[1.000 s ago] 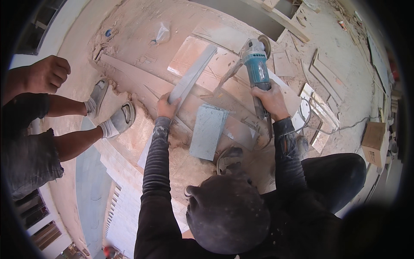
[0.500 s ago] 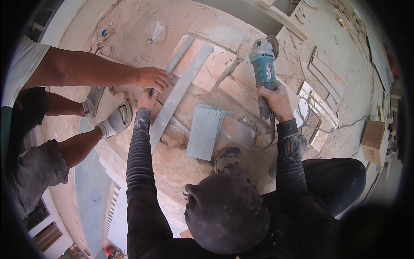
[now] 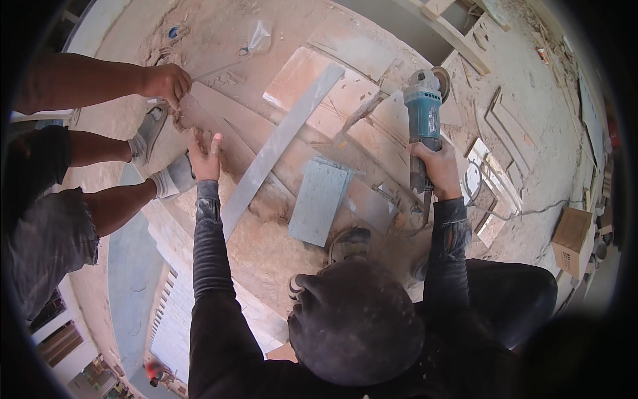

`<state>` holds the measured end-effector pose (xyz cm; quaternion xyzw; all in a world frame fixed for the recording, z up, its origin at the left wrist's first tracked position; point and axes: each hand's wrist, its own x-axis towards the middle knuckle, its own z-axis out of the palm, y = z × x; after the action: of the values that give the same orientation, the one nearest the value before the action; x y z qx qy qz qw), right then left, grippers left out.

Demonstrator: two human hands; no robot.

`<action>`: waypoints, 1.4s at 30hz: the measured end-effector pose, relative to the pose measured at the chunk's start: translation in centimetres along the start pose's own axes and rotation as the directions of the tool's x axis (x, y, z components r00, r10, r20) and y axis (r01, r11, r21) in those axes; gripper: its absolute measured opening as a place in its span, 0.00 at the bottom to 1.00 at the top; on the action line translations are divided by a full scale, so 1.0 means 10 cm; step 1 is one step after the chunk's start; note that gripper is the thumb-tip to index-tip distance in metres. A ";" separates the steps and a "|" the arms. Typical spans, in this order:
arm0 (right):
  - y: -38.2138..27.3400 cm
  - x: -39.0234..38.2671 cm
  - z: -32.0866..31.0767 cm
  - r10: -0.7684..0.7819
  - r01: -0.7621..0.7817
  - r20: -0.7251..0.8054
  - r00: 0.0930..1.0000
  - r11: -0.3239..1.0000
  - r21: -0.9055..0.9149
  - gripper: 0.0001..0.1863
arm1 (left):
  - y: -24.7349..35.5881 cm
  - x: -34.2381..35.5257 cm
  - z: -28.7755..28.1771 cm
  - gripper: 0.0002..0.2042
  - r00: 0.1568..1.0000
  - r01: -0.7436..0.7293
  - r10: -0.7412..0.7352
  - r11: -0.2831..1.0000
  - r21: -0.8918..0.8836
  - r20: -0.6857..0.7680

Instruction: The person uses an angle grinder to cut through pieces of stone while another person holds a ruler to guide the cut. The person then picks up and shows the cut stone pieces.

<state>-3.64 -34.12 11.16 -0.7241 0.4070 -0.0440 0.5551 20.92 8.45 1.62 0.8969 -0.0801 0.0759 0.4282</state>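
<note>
The person's right hand was closed around the rear handle of a teal-and-grey angle grinder, whose head pointed away from the body and whose cutting disc stood at the head's right side. The left hand was open, thumb and fingers apart, and gripped nothing. Just beyond it, a co-worker's hand was closed, apparently on a thin strip, though this was seen nearly edge-on and its nature could not be settled. Between the left hand and the grinder, a long grey tile strip lay diagonally, its far end near the upper edge of a peach-coloured slab and its near end toward the person. To the right of the strip's near half lay a stack of grey rectangular tiles, its pieces slightly fanned at the right edge. On the dusty floor, a clear plastic bag lay beyond the slab's upper left corner; a power cord curved to the right of the right hand, and a cardboard box stood near the floor's right edge.
</note>
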 end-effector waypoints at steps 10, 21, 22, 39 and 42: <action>0.15 0.06 0.02 -0.021 0.020 -0.019 1.000 0.999 -0.028 0.26 | -0.13 -1.08 0.27 0.32 0.930 -0.168 0.023 0.914 0.370 0.366; -0.04 0.00 0.31 -0.156 0.168 0.097 0.983 0.976 -0.136 0.24 | 0.01 -0.34 0.85 0.32 0.933 -0.186 0.070 0.934 0.306 0.353; -0.09 -0.01 0.35 -0.122 0.139 0.137 0.983 0.983 -0.122 0.29 | 0.01 -0.30 0.86 0.32 0.936 -0.180 0.070 0.937 0.298 0.346; -0.16 0.12 2.00 -0.267 0.485 0.568 0.779 0.830 -0.275 0.35 | -0.14 -0.80 0.62 0.32 0.995 -0.082 0.051 0.916 0.392 0.089; -0.09 0.11 2.22 -0.271 0.508 0.595 0.757 0.817 -0.274 0.34 | -0.23 -0.78 0.57 0.32 0.986 -0.140 0.089 0.905 0.401 0.143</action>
<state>9.00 -17.67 3.02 -0.8788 0.0732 0.1285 0.4536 14.16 6.01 -5.29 0.9634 -0.1407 0.0613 0.2199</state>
